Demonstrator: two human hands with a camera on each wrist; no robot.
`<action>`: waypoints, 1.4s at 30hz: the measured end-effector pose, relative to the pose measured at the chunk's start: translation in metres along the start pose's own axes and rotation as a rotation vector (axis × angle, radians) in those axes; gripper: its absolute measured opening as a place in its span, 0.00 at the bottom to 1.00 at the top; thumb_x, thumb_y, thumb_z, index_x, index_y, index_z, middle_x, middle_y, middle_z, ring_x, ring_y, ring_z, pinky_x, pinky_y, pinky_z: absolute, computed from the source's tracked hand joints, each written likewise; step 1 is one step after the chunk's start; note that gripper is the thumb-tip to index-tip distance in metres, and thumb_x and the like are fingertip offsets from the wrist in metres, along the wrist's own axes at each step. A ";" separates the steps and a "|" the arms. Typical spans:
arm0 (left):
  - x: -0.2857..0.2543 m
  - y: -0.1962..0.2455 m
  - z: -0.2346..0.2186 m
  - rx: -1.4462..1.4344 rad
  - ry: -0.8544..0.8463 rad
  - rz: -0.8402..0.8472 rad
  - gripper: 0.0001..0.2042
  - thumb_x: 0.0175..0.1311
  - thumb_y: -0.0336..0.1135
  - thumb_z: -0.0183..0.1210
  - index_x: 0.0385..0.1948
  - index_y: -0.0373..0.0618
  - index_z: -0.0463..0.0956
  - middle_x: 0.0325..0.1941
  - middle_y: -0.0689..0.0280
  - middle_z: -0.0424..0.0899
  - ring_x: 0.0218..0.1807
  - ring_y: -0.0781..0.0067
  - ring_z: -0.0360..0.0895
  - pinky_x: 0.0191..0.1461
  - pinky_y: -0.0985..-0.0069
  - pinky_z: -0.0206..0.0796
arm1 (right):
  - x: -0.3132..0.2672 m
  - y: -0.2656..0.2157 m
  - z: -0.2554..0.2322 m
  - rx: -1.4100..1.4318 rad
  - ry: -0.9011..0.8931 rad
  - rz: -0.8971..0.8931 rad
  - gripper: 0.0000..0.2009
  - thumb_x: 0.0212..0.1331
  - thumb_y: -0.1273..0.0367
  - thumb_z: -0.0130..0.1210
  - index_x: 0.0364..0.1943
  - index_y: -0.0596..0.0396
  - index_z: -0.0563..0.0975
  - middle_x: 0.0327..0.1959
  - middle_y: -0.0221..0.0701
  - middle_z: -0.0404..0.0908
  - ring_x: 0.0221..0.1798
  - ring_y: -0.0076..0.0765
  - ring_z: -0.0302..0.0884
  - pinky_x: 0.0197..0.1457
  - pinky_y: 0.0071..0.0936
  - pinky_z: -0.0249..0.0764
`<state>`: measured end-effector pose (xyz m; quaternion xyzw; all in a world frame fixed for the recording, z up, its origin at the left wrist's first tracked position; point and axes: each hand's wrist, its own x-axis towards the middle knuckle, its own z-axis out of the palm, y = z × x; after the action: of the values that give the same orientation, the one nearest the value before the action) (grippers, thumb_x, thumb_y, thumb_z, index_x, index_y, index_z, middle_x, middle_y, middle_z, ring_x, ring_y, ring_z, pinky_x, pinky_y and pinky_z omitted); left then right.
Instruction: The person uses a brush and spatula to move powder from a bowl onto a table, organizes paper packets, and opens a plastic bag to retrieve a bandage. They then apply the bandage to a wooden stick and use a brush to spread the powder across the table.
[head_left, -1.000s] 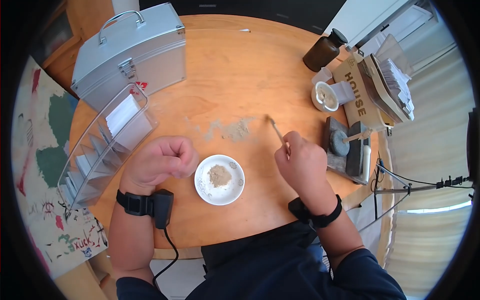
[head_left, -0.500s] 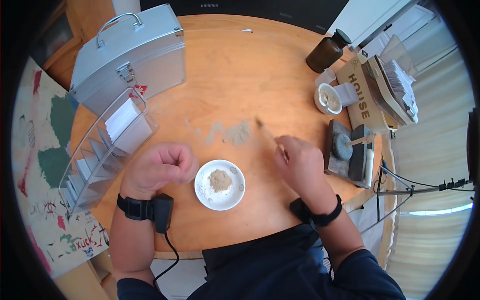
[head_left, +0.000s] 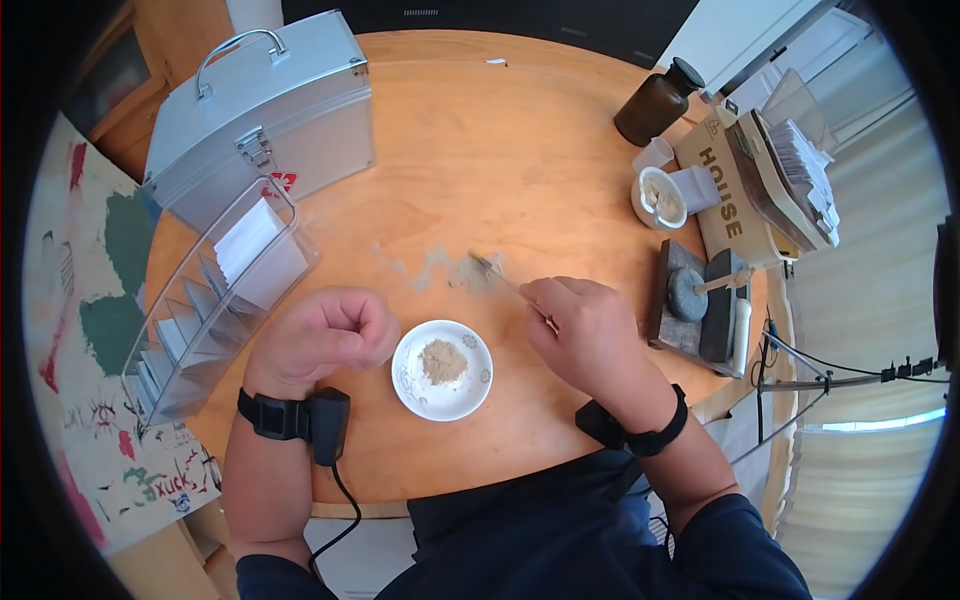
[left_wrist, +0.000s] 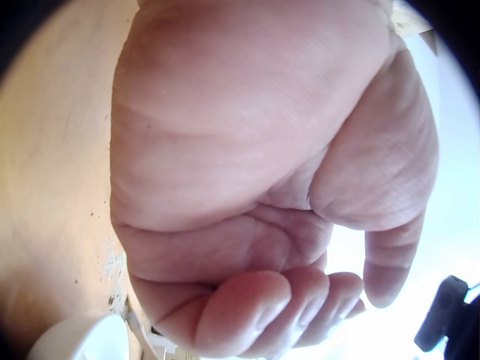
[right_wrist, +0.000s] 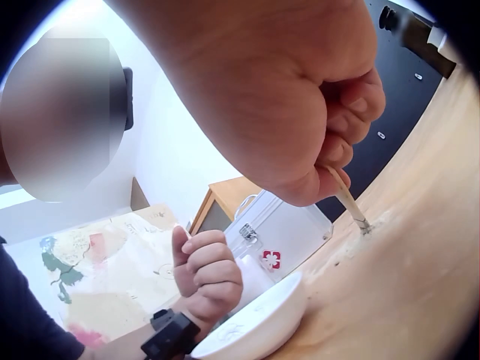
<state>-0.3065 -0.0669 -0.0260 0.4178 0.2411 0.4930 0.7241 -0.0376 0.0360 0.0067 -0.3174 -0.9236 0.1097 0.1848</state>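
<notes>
My right hand pinches a small brush by its thin wooden handle. The brush's tip lies at a patch of pale powder spread on the tabletop; in the right wrist view the handle slants down to the wood. Between my hands sits a white dish with a patterned rim and a small heap of tan powder inside. Left of the dish, close to its rim, my left hand hangs with loosely curled fingers and holds nothing, as its palm shows.
A silver case and a clear divided rack of papers stand on the left. At the right are a brown bottle, a white bowl, a HOUSE box and a dark block with a round stone.
My right hand has moved left with the brush, bringing its tip from the right of the powder patch onto it. The left hand stays nearly still.
</notes>
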 end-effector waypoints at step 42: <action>0.000 0.003 0.000 0.021 0.002 -0.010 0.15 0.60 0.45 0.61 0.23 0.47 0.67 0.20 0.71 0.65 0.23 0.78 0.58 0.27 0.79 0.49 | -0.038 -0.023 -0.009 0.051 0.052 0.177 0.05 0.48 0.74 0.56 0.29 0.57 0.74 0.18 0.41 0.76 0.21 0.48 0.77 0.25 0.40 0.73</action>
<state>-0.3083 -0.0662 -0.0236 0.4238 0.2491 0.4874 0.7217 -0.0190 -0.0052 0.0117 -0.3955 -0.8839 0.1409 0.2063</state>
